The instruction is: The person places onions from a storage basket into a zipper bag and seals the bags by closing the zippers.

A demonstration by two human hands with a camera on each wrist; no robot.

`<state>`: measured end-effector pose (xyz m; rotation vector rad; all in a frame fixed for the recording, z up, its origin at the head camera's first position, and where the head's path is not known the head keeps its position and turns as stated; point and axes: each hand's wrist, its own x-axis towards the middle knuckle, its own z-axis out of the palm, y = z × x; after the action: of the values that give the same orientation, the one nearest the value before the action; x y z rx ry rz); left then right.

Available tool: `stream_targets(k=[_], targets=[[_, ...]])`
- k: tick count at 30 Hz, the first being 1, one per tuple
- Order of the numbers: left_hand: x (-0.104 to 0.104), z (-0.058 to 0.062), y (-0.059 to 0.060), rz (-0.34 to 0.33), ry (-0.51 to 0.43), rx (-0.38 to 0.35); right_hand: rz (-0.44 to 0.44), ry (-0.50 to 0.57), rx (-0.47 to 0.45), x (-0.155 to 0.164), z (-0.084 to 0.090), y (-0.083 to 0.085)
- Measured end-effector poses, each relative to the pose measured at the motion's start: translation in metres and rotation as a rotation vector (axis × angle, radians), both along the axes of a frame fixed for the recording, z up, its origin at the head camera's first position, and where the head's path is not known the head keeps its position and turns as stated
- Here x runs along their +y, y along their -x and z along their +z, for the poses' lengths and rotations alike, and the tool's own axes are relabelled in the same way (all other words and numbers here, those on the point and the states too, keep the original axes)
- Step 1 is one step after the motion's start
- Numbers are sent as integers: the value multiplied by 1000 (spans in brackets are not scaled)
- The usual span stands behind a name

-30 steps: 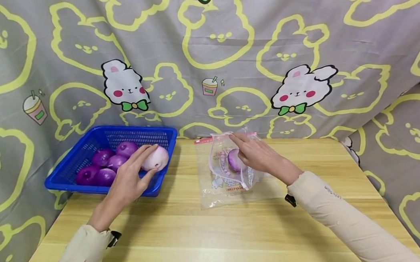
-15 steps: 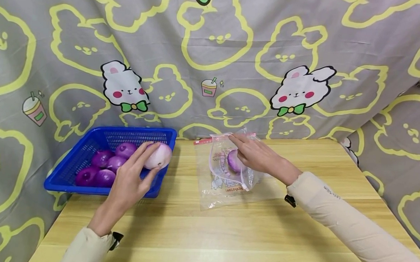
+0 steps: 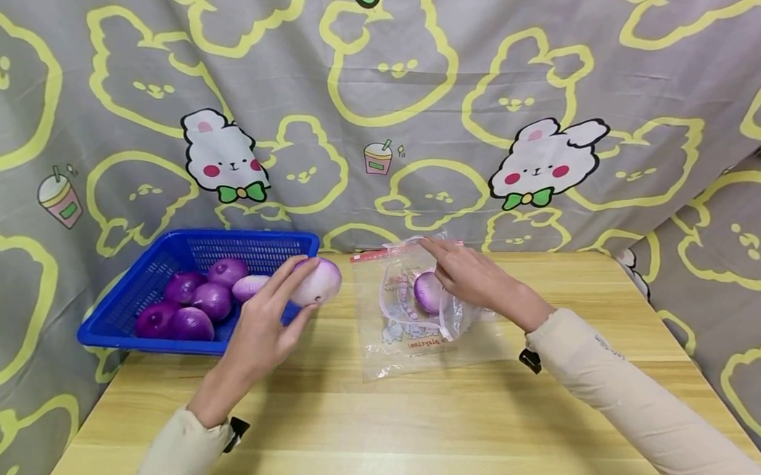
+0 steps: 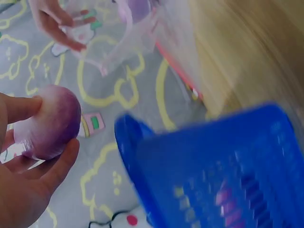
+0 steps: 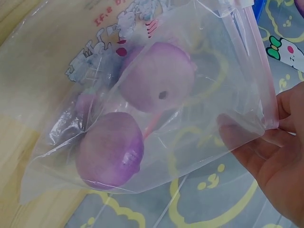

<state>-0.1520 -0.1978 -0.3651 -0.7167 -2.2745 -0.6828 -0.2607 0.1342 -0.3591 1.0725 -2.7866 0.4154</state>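
While gripping onion, hands outstretched

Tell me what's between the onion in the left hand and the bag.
Nothing: in the head view only bare table shows between the onion in the left hand and the bag.

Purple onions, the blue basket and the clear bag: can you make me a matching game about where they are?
Things:
1. pale purple onion
2. blue plastic basket
3. clear plastic zip bag
4. wooden table

Places or states:
A. held open at its mouth by the right hand
B. sits at the table's left edge, with purple onions inside
C. gripped in the left hand, above the table between basket and bag
D. lies under everything, against the bunny-print cloth

Pairs: 1-C, 2-B, 3-A, 4-D
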Motion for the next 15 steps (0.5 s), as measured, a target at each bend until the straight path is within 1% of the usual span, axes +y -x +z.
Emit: stream_targets(k=[7, 11, 15], targets=[[31, -11, 7, -61, -12, -47, 7, 14, 18, 5, 2, 0], [46, -13, 12, -92, -8, -68, -11, 37, 37, 11, 5, 0], [63, -13, 17, -115, 17, -87, -11, 59, 73, 17, 10, 1]])
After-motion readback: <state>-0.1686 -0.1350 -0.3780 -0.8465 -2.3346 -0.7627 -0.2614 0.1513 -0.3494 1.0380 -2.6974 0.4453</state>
